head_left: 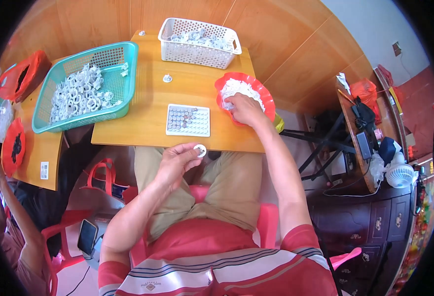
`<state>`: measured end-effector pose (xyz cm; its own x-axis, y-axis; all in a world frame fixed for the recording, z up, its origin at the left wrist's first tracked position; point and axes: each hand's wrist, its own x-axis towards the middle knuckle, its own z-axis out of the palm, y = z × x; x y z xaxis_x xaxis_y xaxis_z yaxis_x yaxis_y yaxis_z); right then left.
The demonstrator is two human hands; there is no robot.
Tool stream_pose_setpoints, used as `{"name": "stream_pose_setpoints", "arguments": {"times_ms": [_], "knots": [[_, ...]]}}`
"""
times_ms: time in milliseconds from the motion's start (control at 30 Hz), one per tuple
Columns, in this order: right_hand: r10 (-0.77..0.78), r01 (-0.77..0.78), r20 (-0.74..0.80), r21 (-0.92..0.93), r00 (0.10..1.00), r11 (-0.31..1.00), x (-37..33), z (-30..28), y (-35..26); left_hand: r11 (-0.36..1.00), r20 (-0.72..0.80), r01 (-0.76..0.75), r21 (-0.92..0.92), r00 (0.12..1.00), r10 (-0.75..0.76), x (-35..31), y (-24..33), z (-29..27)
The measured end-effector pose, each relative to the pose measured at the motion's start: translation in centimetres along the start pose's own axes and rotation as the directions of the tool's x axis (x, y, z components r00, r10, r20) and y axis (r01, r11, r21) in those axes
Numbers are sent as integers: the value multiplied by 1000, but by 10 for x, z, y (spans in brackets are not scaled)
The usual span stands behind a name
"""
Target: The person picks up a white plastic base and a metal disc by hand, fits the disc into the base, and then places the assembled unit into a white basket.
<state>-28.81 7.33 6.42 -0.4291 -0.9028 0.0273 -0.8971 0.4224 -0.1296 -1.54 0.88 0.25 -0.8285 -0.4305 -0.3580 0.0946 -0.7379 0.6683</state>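
Note:
Between the fingers of my left hand point(174, 164) is a small round white plastic part point(200, 150), held just off the table's front edge. My right hand point(246, 109) reaches into a red scalloped bowl point(269, 98) heaped with small white pieces point(240, 89); its fingertips are down among them, and whether they pinch one is hidden. Between the hands lies a white tray point(204, 129) with rows of pegs or holes. Small grey round pieces point(178, 118) fill much of its left side. One loose white part point(167, 78) lies on the table beyond the tray.
A green basket point(128, 93) of white ring-shaped parts point(81, 93) stands at the left of the wooden table point(150, 106). At the back is a white perforated basket point(197, 56) of similar parts. Another person's arm point(19, 222) shows at far left, beside a red dish point(14, 148).

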Motion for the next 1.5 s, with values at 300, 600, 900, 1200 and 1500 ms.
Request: {"name": "stream_pose_setpoints", "arguments": {"times_ms": [300, 600, 900, 1200, 1500], "knots": [[45, -46, 92, 6, 995, 999, 13, 9, 2, 1000, 2, 13, 5, 1000, -13, 5, 2, -2], [-41, 42, -9, 96, 999, 995, 16, 8, 4, 1000, -51, 6, 15, 999, -5, 7, 0, -4], [-161, 161, 10, -39, 987, 986, 16, 12, 10, 999, -75, 0, 50, 997, 4, 9, 3, -7], [-160, 160, 24, -34, 987, 986, 17, 19, 18, 996, -108, -33, 83, 993, 42, 12, 8, -9], [-135, 135, 20, -46, 991, 990, 10, 6, 12, 996, -104, -47, 76, 993, 55, 12, 7, -11]]}}
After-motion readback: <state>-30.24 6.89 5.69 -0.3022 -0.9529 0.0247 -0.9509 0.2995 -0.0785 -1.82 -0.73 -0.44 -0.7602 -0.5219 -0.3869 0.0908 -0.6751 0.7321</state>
